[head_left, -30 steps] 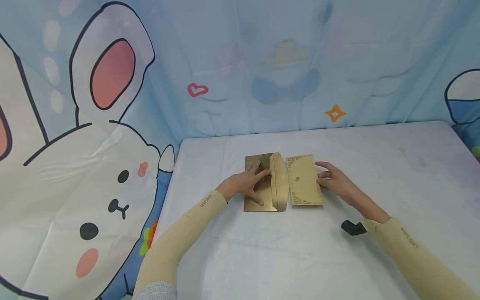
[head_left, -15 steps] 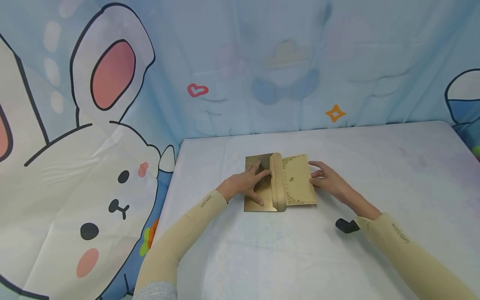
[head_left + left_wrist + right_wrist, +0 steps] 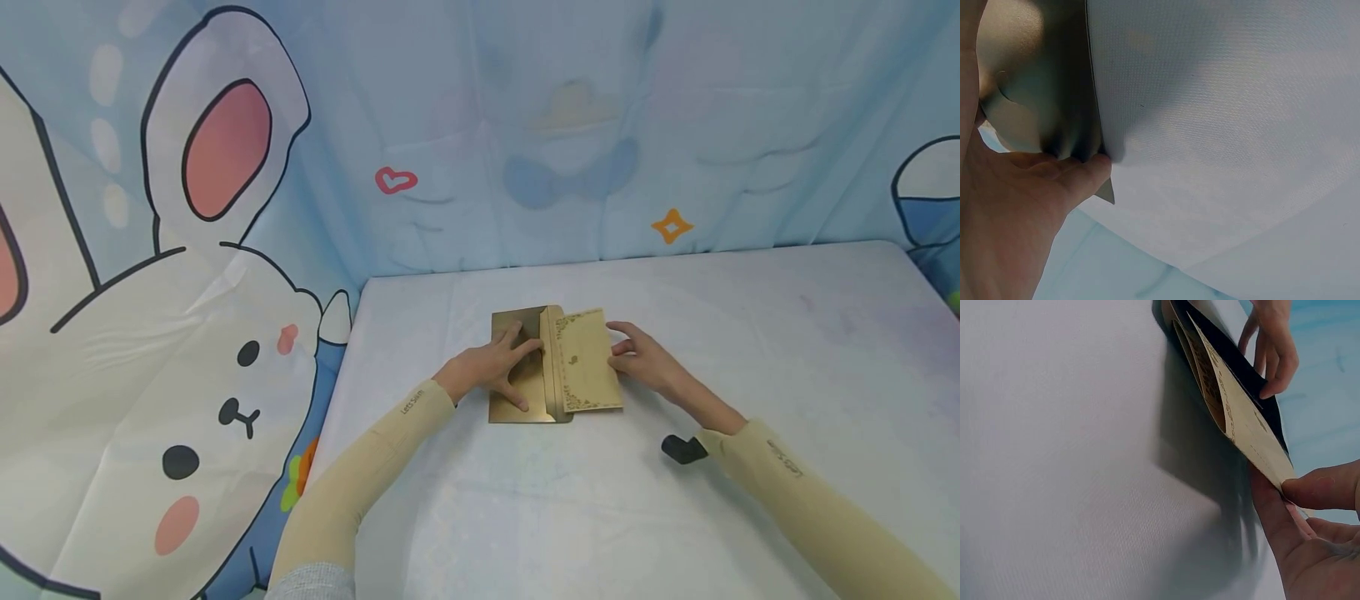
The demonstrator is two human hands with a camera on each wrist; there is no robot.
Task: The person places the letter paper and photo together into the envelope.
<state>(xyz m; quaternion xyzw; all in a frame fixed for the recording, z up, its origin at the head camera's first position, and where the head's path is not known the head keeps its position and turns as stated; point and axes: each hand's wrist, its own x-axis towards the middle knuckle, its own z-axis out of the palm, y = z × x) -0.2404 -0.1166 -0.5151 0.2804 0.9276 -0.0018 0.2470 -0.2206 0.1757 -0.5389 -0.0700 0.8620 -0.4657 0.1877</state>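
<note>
A gold envelope [image 3: 513, 392] lies on the white table [image 3: 525, 500] with its flap [image 3: 557, 367] folded out to the right. My left hand [image 3: 491, 367] rests flat on it with spread fingers [image 3: 1272, 344], the thumb [image 3: 1085, 175] at its near edge. A pale gold card [image 3: 588, 358] with ornate printed borders lies to the right, its left edge overlapping the flap. In the right wrist view the card [image 3: 1241, 419] slants into the envelope's mouth [image 3: 1235, 369]. My right hand [image 3: 637, 360] pinches the card's right edge between its thumb [image 3: 1322, 487] and fingers.
A cartoon rabbit cloth [image 3: 187, 333] hangs off the table's left side and a pale blue backdrop [image 3: 570, 133] rises behind it. A black wrist mount [image 3: 678, 448] sits under my right forearm. Bare tablecloth [image 3: 1222, 125] stretches on all sides.
My right hand has slid the card leftward, from lying beside the envelope to overlapping its flap and entering its mouth. The left hand and the envelope have stayed put.
</note>
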